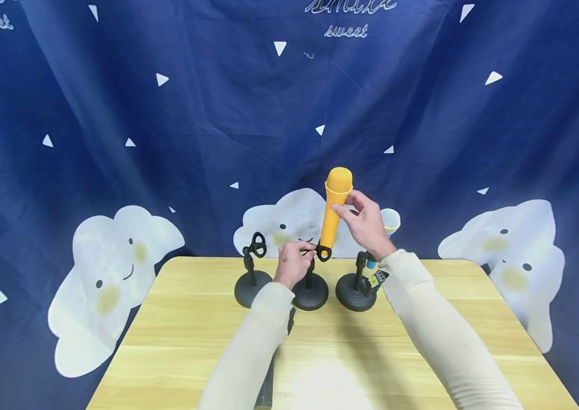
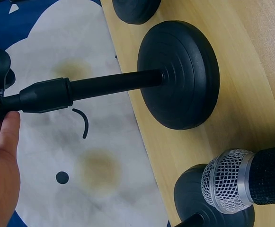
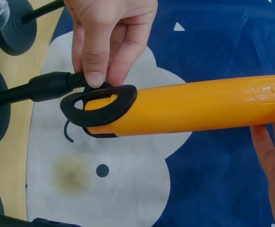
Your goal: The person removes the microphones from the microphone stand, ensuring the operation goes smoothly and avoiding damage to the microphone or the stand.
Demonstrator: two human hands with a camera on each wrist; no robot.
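Observation:
The right hand (image 1: 366, 225) holds an orange-yellow microphone (image 1: 332, 213), mesh head up and slightly tilted. Its lower end sits inside the oval black clip (image 3: 113, 116) of the middle microphone stand (image 1: 311, 293). At the base of that clip, the left hand (image 1: 293, 263) pinches the joint between thumb and fingers. The left wrist view shows the stand's pole and round base (image 2: 180, 75) on the table, with the left hand's fingertips at the pole's top. In the right wrist view the right hand's fingers (image 3: 270, 151) touch the microphone's underside; its mesh head is out of frame there.
A stand with a bare clip (image 1: 252, 287) is on the left. The right stand (image 1: 354, 291) has a blue-and-white microphone (image 1: 390, 219) beside it, partly behind the right hand. A black microphone with silver mesh (image 2: 227, 179) is near the left forearm. A blue curtain (image 1: 207, 114) hangs behind.

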